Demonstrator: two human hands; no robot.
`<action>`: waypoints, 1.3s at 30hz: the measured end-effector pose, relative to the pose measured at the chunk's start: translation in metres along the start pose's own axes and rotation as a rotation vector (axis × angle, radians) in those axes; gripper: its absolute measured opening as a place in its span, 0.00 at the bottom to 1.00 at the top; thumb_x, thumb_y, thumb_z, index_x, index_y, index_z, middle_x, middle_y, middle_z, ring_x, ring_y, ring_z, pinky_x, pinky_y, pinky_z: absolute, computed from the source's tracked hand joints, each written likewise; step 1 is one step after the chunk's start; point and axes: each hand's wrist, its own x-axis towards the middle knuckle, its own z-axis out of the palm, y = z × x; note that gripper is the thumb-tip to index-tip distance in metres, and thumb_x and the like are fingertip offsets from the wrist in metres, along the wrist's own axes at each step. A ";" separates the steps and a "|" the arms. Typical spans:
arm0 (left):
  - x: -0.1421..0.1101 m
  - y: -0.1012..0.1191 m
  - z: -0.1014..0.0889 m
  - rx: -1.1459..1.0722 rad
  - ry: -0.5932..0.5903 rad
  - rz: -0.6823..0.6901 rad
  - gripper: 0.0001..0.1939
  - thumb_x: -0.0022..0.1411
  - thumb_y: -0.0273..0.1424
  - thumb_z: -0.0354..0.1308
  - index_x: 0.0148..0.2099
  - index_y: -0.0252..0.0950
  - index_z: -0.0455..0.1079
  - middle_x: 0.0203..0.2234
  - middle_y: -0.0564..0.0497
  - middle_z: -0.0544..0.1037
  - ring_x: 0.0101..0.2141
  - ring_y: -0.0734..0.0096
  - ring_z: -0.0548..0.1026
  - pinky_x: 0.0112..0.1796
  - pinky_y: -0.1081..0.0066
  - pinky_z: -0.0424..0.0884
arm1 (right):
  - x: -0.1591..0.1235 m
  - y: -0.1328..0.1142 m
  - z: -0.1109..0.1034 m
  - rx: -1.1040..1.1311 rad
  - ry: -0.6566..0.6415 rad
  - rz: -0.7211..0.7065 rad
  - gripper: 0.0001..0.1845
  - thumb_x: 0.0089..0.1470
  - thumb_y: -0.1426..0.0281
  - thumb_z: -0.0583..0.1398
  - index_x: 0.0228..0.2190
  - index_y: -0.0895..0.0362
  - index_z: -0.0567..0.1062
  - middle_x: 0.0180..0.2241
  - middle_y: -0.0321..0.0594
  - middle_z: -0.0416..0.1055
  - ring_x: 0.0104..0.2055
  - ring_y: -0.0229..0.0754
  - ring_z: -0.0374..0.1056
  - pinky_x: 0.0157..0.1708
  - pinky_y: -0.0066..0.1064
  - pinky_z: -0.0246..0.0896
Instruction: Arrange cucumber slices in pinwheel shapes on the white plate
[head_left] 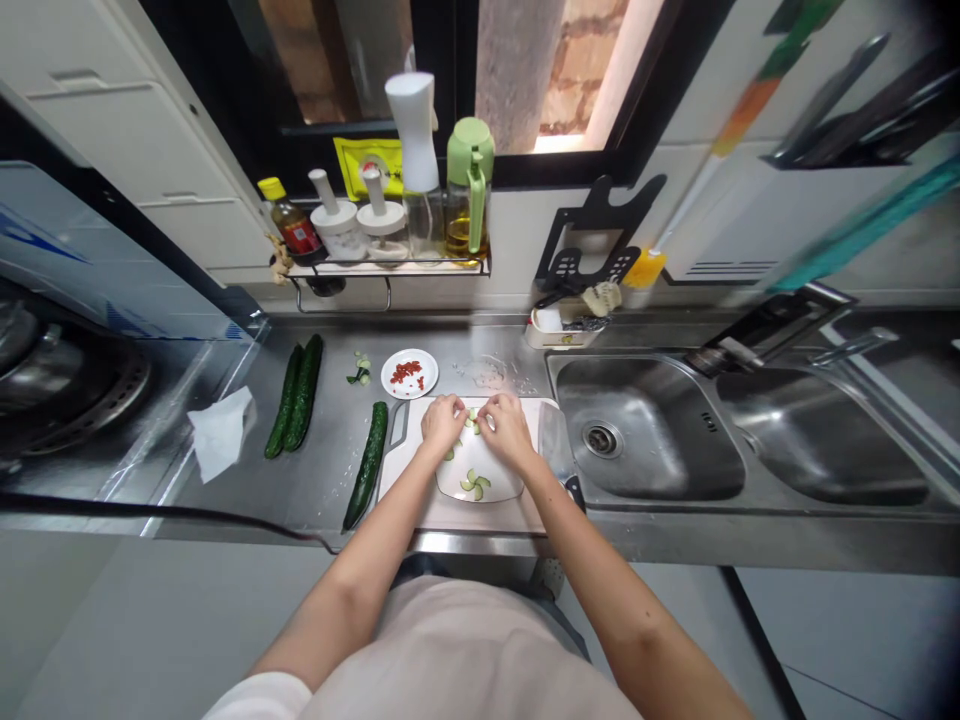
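Note:
A white plate (499, 488) lies on the white cutting board (424, 515) in front of me. Five-petal-like curved cucumber slices (475, 485) form a pinwheel near its front edge. At the far side of the plate, my left hand (444, 422) has its fingertips pinched together, and what they hold is too small to make out. Facing it, my right hand (505, 428) pinches at a thin cucumber slice (472, 422). Another slice (450, 453) lies below my left hand. A kitchen knife (555, 440) rests at the board's right side, partly behind my right forearm.
Whole cucumbers (365, 465) lie left of the board, two of them farther left. A small dish (409, 373) holds red bits. Cucumber scraps (360, 368) and a paper towel (221, 432) are on the counter. The sink (649, 425) is right; a condiment rack (390, 268) hangs behind.

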 end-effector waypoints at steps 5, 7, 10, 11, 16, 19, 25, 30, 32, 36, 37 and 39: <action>0.013 -0.014 -0.018 -0.062 0.133 -0.063 0.08 0.62 0.37 0.55 0.41 0.41 0.71 0.39 0.50 0.77 0.41 0.67 0.73 0.40 0.71 0.64 | -0.024 -0.011 -0.012 0.128 0.132 -0.020 0.09 0.58 0.69 0.56 0.31 0.55 0.76 0.41 0.45 0.67 0.50 0.49 0.57 0.51 0.39 0.54; 0.022 -0.025 -0.028 -0.076 0.172 -0.116 0.09 0.63 0.37 0.54 0.41 0.40 0.72 0.38 0.50 0.77 0.40 0.67 0.74 0.40 0.71 0.65 | -0.034 -0.011 -0.015 0.159 0.165 -0.020 0.09 0.58 0.69 0.55 0.31 0.55 0.75 0.40 0.45 0.67 0.49 0.49 0.58 0.52 0.40 0.54; 0.038 -0.045 -0.046 -0.080 0.220 -0.204 0.10 0.63 0.38 0.54 0.43 0.41 0.72 0.39 0.50 0.78 0.40 0.66 0.74 0.39 0.71 0.65 | -0.046 -0.006 -0.019 0.177 0.186 -0.003 0.10 0.58 0.68 0.55 0.30 0.55 0.75 0.38 0.44 0.68 0.47 0.49 0.60 0.51 0.41 0.55; 0.044 -0.052 -0.051 -0.074 0.225 -0.236 0.10 0.63 0.38 0.54 0.43 0.41 0.73 0.40 0.49 0.78 0.40 0.65 0.74 0.40 0.71 0.66 | -0.049 -0.004 -0.019 0.177 0.190 0.001 0.10 0.58 0.68 0.55 0.30 0.55 0.75 0.38 0.44 0.68 0.47 0.49 0.60 0.51 0.41 0.55; 0.069 -0.084 -0.073 -0.005 0.249 -0.327 0.11 0.63 0.34 0.54 0.46 0.42 0.74 0.42 0.47 0.78 0.43 0.62 0.75 0.42 0.69 0.67 | -0.060 0.005 -0.021 0.161 0.197 0.011 0.09 0.57 0.67 0.55 0.30 0.54 0.75 0.37 0.44 0.69 0.45 0.48 0.62 0.50 0.41 0.55; 0.081 -0.096 -0.077 0.039 0.244 -0.358 0.13 0.63 0.33 0.54 0.48 0.43 0.74 0.45 0.46 0.77 0.46 0.60 0.74 0.42 0.68 0.67 | -0.062 0.006 -0.020 0.159 0.202 0.022 0.09 0.57 0.67 0.55 0.29 0.53 0.75 0.37 0.43 0.69 0.45 0.48 0.62 0.49 0.41 0.55; 0.092 -0.097 -0.073 0.144 0.195 -0.326 0.13 0.64 0.32 0.52 0.47 0.44 0.76 0.45 0.44 0.76 0.45 0.59 0.75 0.42 0.67 0.68 | -0.066 0.004 -0.019 0.168 0.223 0.022 0.09 0.57 0.67 0.55 0.30 0.53 0.74 0.36 0.43 0.70 0.44 0.47 0.63 0.48 0.41 0.56; 0.095 -0.092 -0.069 0.211 0.146 -0.223 0.12 0.64 0.32 0.52 0.45 0.42 0.76 0.46 0.44 0.75 0.44 0.60 0.75 0.43 0.67 0.68 | -0.070 0.001 -0.024 0.162 0.221 0.037 0.09 0.58 0.67 0.55 0.30 0.53 0.74 0.36 0.43 0.70 0.44 0.48 0.63 0.48 0.41 0.56; 0.096 -0.090 -0.067 0.234 0.126 -0.193 0.13 0.64 0.32 0.52 0.46 0.43 0.75 0.46 0.44 0.75 0.45 0.60 0.74 0.44 0.66 0.67 | -0.072 0.000 -0.026 0.159 0.221 0.037 0.09 0.59 0.67 0.55 0.30 0.53 0.74 0.36 0.43 0.70 0.44 0.48 0.63 0.48 0.41 0.56; 0.099 -0.089 -0.064 0.272 0.092 -0.186 0.13 0.63 0.31 0.52 0.47 0.43 0.75 0.46 0.44 0.75 0.45 0.60 0.74 0.44 0.67 0.67 | -0.076 0.000 -0.027 0.156 0.229 0.025 0.09 0.59 0.67 0.55 0.30 0.52 0.74 0.36 0.42 0.70 0.44 0.48 0.64 0.49 0.42 0.56; 0.100 -0.088 -0.064 0.279 0.088 -0.185 0.13 0.62 0.31 0.53 0.46 0.42 0.75 0.46 0.44 0.75 0.45 0.60 0.74 0.43 0.67 0.67 | -0.077 0.000 -0.027 0.155 0.234 0.025 0.08 0.59 0.67 0.55 0.30 0.52 0.73 0.36 0.42 0.70 0.44 0.48 0.64 0.49 0.42 0.56; 0.099 -0.088 -0.063 0.286 0.080 -0.179 0.12 0.60 0.31 0.55 0.44 0.42 0.76 0.46 0.44 0.76 0.44 0.61 0.74 0.42 0.68 0.68 | -0.078 0.001 -0.026 0.155 0.241 0.021 0.08 0.59 0.67 0.55 0.30 0.52 0.73 0.36 0.42 0.70 0.44 0.48 0.64 0.49 0.41 0.56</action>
